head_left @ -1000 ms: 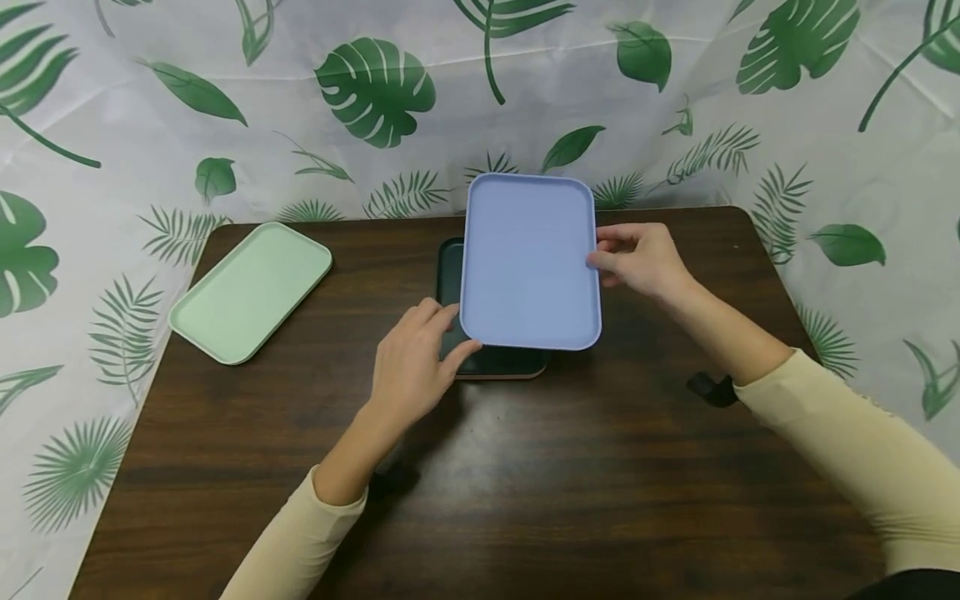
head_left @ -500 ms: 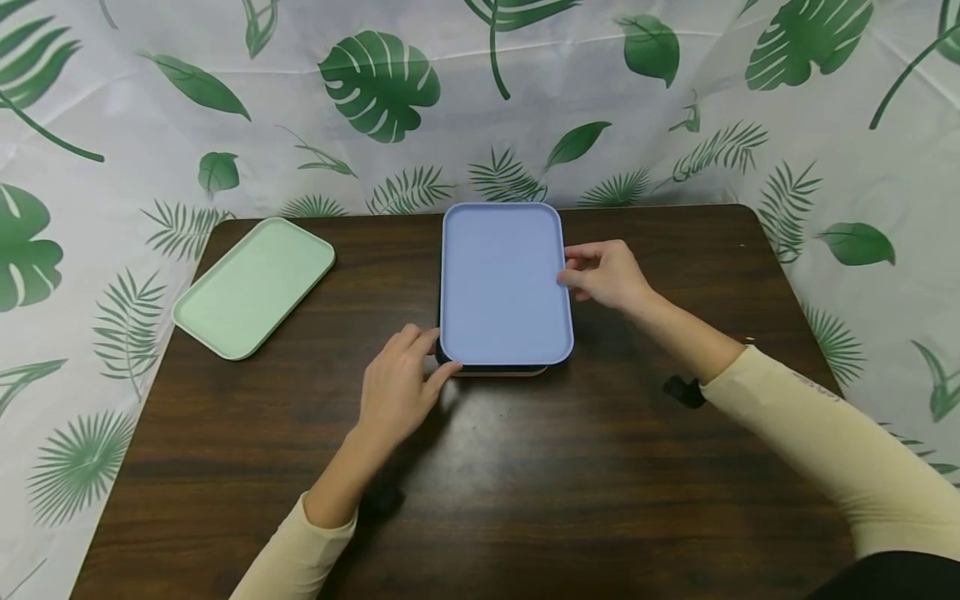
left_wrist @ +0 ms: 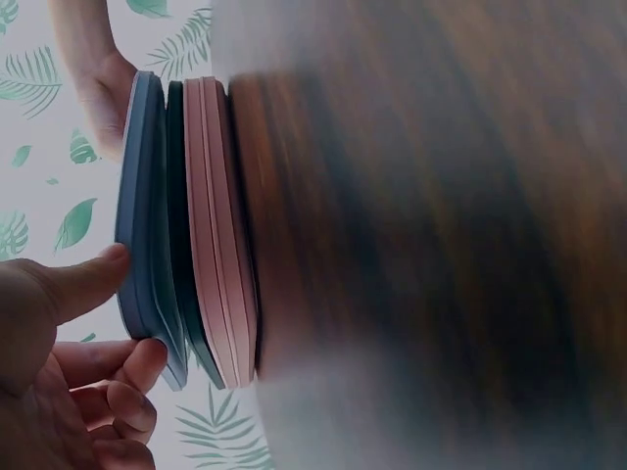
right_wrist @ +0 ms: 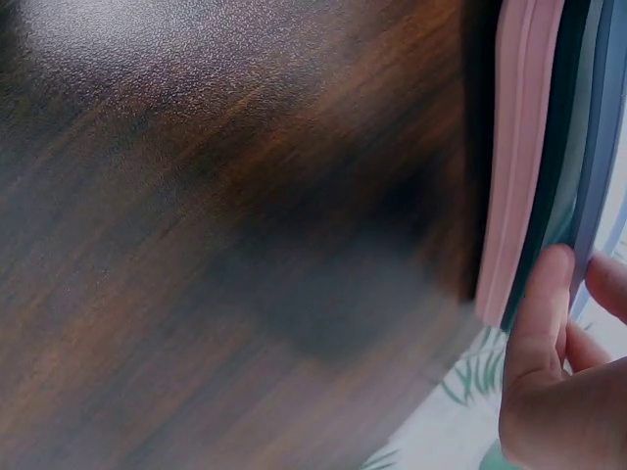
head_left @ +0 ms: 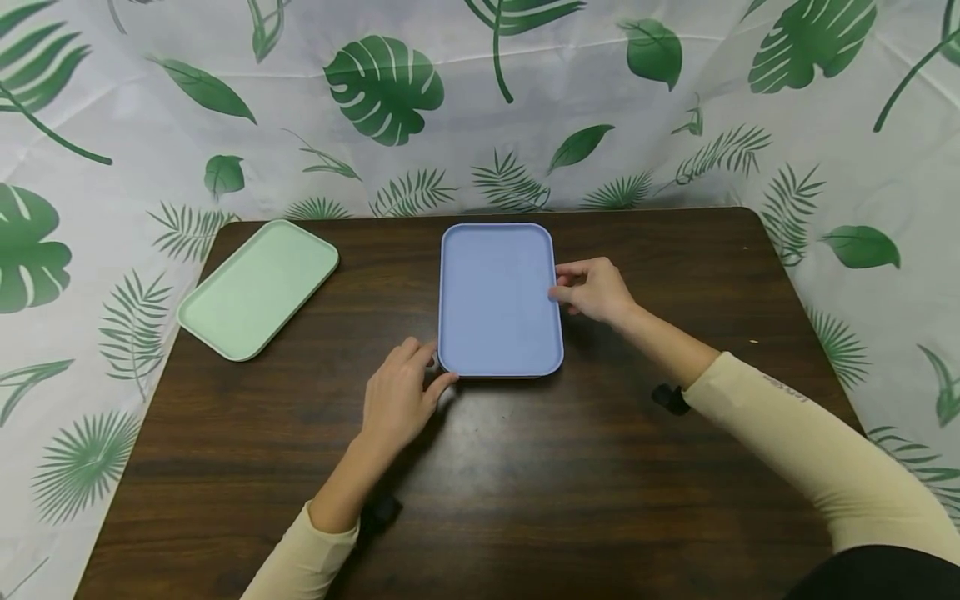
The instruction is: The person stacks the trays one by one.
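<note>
A periwinkle-blue tray (head_left: 498, 300) lies over a stack at the back middle of the table, hiding the stack from above. My left hand (head_left: 396, 390) pinches its near left corner, thumb on the rim and fingertips at the underside. On the opposite long side, my right hand (head_left: 596, 290) pinches the rim between thumb and fingers. Beneath, the left wrist view shows a dark green tray (left_wrist: 180, 235) and pink trays (left_wrist: 214, 235) stacked on the table. A narrow wedge-shaped gap shows between the blue tray and the dark green one. The right wrist view has the same layers at its right edge.
At the back left, a light green tray (head_left: 258, 290) lies at an angle on the dark wood table (head_left: 525, 500). Behind the table hangs a white cloth (head_left: 510, 117) printed with green leaves.
Both hands have brought the blue tray down, toward me and slightly left, over the stack. The dark green tray, partly visible before, is now covered in the head view. The light green tray stayed put.
</note>
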### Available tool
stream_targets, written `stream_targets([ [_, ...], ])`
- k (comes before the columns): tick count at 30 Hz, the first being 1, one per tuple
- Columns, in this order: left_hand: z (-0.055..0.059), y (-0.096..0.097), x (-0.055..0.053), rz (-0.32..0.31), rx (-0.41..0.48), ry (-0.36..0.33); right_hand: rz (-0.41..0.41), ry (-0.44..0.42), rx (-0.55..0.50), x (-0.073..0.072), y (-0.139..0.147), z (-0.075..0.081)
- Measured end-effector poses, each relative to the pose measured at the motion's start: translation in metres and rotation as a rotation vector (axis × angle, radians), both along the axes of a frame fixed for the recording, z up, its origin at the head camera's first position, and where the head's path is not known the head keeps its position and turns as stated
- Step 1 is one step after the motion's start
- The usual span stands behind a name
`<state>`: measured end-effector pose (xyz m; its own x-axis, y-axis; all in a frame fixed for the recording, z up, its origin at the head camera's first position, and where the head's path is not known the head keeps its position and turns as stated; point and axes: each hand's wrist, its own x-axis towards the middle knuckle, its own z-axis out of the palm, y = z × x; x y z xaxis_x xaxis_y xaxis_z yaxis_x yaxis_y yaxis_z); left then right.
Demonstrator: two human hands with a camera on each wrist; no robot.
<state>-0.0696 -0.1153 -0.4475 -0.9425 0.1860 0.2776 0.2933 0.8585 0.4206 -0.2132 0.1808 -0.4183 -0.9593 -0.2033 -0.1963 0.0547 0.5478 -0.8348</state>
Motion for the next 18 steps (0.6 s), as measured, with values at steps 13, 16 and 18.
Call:
stream_targets([
  [13,-0.0007,-0.0016,-0.0045,0.002,-0.054,-0.04,-0.001,-0.045,0.012,-0.004,-0.0022,-0.0085],
  [16,-0.0008,-0.0019,-0.0054,0.005,-0.06,-0.057,-0.004,-0.053,0.013,-0.005,-0.0029,-0.0096],
  [18,-0.0009,-0.0019,-0.0059,0.005,-0.064,-0.064,-0.006,-0.056,0.017,-0.0058,-0.0031,-0.0104],
])
